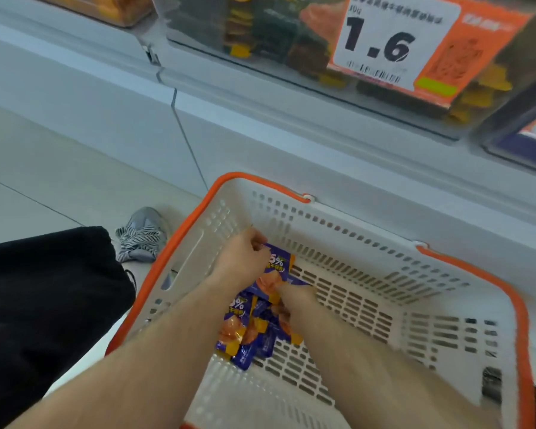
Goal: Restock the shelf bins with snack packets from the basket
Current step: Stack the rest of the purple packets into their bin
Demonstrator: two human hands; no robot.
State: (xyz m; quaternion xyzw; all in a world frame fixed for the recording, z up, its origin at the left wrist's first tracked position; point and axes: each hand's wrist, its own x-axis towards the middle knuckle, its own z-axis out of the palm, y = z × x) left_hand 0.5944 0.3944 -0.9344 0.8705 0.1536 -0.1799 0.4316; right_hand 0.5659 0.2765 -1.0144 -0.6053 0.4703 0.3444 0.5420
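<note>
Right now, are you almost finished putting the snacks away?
Probably close. The basket is mostly bare, so most packets look already shelved, and the bin behind the 1.6 price tag looks well stocked. In hand: the left hand and right hand grip a purple packet. Left: the small pile of packets in the basket's corner.
</note>
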